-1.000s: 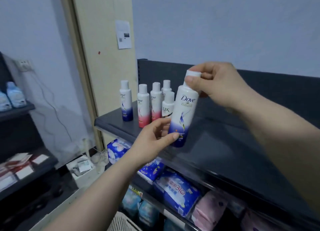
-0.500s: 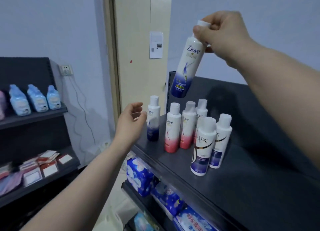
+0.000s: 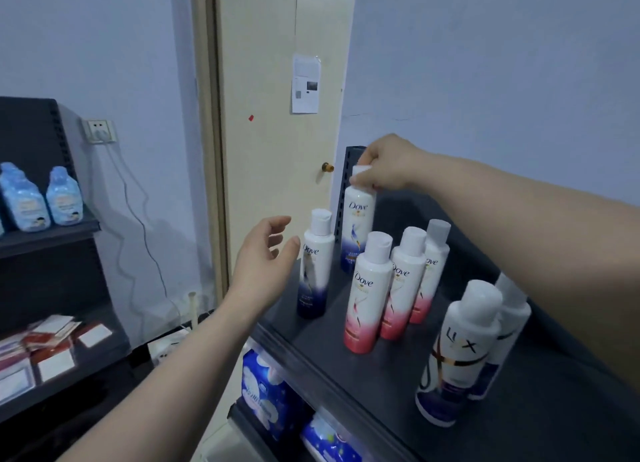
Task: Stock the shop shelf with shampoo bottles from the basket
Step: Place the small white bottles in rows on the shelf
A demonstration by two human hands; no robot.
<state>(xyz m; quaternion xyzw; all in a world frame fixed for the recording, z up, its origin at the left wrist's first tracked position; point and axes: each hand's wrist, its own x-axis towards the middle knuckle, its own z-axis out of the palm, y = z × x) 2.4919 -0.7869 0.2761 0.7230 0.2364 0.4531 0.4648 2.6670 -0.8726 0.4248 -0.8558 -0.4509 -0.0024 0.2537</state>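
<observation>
STOCKING THE SHELF: A person's right hand (image 3: 388, 165), centre of frame, pinches the white cap of a Dove bottle (image 3: 358, 226) at the back left corner of the dark shelf (image 3: 519, 409), holding it upright behind a blue bottle (image 3: 313, 274). Its base is hidden by the pink bottles (image 3: 367, 295) in front, so whether it has touched down cannot be told. The left hand (image 3: 266, 257), left of centre, is released, fingers loosely spread, just beside the blue bottle and holding nothing. Two Lux bottles (image 3: 457, 350) stand at lower right; the basket is out of frame. The placing step looks nearly done. The risk lies in the grip and the crowding: held only by its cap, the tall Dove bottle could tip if let go before its base sits flat, falling into close-packed neighbours and knocking them down in a row. The blue bottle stands near the shelf's left edge, where a brush from either hand might send it over the side
</observation>
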